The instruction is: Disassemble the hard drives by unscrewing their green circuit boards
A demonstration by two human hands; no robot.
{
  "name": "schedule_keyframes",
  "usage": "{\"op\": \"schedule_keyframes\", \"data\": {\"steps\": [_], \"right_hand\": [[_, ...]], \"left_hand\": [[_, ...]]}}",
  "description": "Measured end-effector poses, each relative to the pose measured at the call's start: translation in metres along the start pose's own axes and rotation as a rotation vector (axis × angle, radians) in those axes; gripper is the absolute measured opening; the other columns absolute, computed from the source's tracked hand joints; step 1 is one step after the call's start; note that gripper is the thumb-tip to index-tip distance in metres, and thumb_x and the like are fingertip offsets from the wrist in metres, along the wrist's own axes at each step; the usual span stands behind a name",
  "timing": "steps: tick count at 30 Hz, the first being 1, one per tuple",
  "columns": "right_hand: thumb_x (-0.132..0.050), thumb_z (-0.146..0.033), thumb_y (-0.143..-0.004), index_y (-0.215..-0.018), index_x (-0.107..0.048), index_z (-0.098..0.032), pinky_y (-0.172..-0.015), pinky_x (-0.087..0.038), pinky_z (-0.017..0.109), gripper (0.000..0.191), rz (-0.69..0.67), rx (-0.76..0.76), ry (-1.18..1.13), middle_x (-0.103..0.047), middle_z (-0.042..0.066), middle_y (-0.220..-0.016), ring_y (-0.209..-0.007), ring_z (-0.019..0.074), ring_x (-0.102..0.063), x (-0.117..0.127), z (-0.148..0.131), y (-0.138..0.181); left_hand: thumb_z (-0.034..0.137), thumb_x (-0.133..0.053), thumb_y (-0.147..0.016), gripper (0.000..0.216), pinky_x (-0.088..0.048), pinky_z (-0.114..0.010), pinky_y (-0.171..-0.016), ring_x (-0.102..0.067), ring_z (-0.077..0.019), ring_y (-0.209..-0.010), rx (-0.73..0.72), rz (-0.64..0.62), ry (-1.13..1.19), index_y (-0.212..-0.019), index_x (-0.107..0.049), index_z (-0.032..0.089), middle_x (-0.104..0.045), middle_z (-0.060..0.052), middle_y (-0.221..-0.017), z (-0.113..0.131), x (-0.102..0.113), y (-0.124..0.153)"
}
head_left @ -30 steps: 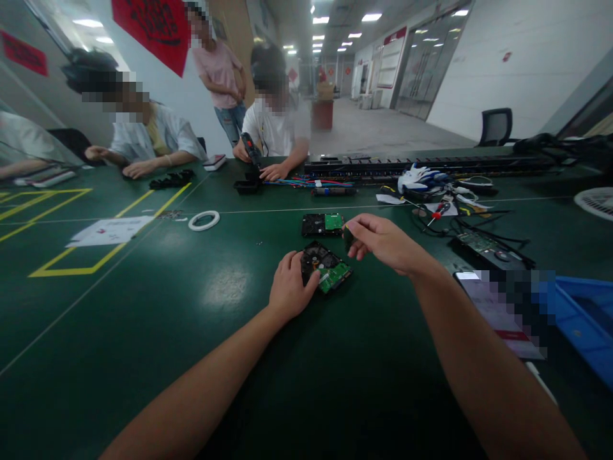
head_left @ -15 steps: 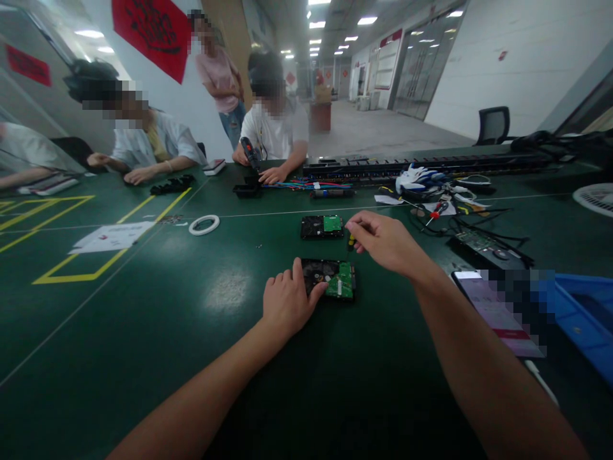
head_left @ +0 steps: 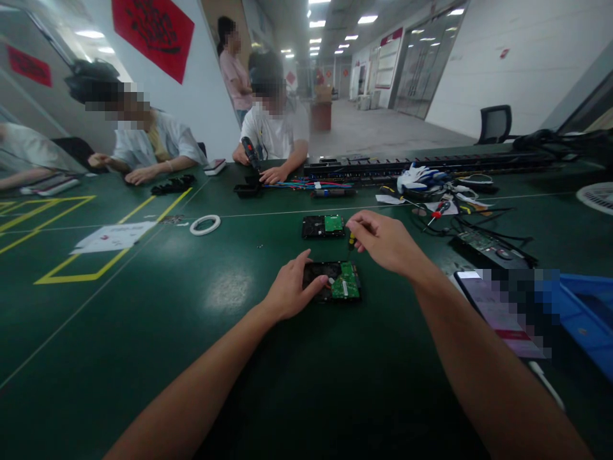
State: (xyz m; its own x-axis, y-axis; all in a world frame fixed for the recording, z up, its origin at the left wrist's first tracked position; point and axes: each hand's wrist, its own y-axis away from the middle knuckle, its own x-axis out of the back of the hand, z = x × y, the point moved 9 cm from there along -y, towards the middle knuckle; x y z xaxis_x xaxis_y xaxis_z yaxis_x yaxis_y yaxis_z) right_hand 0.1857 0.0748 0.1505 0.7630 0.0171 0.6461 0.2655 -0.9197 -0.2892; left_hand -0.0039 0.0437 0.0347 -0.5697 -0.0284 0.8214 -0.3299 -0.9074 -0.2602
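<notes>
A hard drive [head_left: 345, 282] lies on the green table, circuit-board side up. My left hand [head_left: 290, 287] grips its left end, thumb across the top and fingers along the left and far edges. Between the pinched thumb and fingers of my right hand [head_left: 378, 241] is a small screwdriver [head_left: 352, 241] with a yellow and black handle. It points down at the drive's far right corner; whether the tip touches a screw is too small to tell. A second hard drive [head_left: 323, 225] rests just beyond, also with its green board up.
Tiny screws [head_left: 260, 246] and a white tape roll [head_left: 205, 225] lie to the left. On the right are a red screwdriver [head_left: 435, 215], white-blue gloves [head_left: 417, 177], a bare circuit board [head_left: 495, 249], a tablet [head_left: 502, 313] and a blue bin [head_left: 587, 319]. Across the table, a co-worker holds a power screwdriver [head_left: 251, 152].
The nearer hard drive has shifted slightly right. My left hand's fingers have moved from its top towards the far left edge. The right hand stays nearly in place with the screwdriver.
</notes>
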Motion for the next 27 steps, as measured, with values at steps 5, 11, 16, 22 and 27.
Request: {"op": "schedule_keyframes", "data": {"steps": [5,11,16,22,27], "right_hand": [[-0.05,-0.044,-0.1,-0.099,-0.066,-0.022,-0.071,-0.049,0.034,0.027,0.027,0.012,-0.019,-0.069,0.003,-0.078,-0.066,0.0163,-0.065,-0.003,-0.001,-0.001],[-0.049,-0.046,-0.099,-0.101,-0.065,-0.023,-0.066,-0.05,0.031,0.028,-0.012,0.003,-0.11,-0.069,0.003,-0.082,-0.065,0.0156,-0.063,-0.021,-0.008,0.001],[-0.053,-0.043,-0.098,-0.096,-0.067,-0.024,-0.074,-0.047,0.033,0.024,-0.005,0.121,-0.064,-0.07,0.005,-0.097,-0.084,0.0191,-0.063,-0.032,-0.033,0.007],[-0.063,-0.045,-0.092,-0.101,-0.061,-0.022,-0.074,-0.049,0.035,0.024,0.047,0.039,-0.186,-0.072,0.007,-0.098,-0.083,0.0199,-0.065,-0.039,-0.026,0.011],[-0.067,-0.046,-0.09,-0.107,-0.06,-0.022,-0.078,-0.052,0.037,0.03,0.059,0.009,-0.191,-0.072,0.008,-0.104,-0.088,0.0215,-0.067,-0.034,-0.023,0.01]], "left_hand": [[0.059,-0.04,-0.099,0.056,-0.052,-0.044,-0.093,-0.066,-0.0311,-0.111,0.084,-0.012,-0.151,-0.133,-0.055,0.016,-0.069,-0.017,-0.117,0.005,0.005,-0.001],[0.064,-0.039,-0.098,0.055,-0.051,-0.036,-0.062,-0.071,-0.0281,-0.07,0.17,-0.093,-0.223,-0.119,-0.064,0.019,-0.071,-0.009,-0.075,0.01,0.01,0.006],[0.049,-0.067,-0.088,0.059,-0.057,-0.037,-0.081,-0.071,-0.0255,-0.095,-0.023,0.074,-0.05,-0.137,-0.051,0.02,-0.073,-0.01,-0.11,0.042,0.042,-0.015],[0.012,-0.063,-0.085,0.058,-0.053,-0.041,-0.104,-0.064,-0.0219,-0.12,-0.271,0.305,0.087,-0.14,-0.049,0.022,-0.064,-0.008,-0.135,0.083,0.07,-0.037],[0.01,-0.061,-0.089,0.045,-0.056,-0.038,-0.1,-0.067,-0.0199,-0.115,-0.267,0.354,0.095,-0.132,-0.058,0.023,-0.069,-0.006,-0.128,0.078,0.069,-0.042]]}}
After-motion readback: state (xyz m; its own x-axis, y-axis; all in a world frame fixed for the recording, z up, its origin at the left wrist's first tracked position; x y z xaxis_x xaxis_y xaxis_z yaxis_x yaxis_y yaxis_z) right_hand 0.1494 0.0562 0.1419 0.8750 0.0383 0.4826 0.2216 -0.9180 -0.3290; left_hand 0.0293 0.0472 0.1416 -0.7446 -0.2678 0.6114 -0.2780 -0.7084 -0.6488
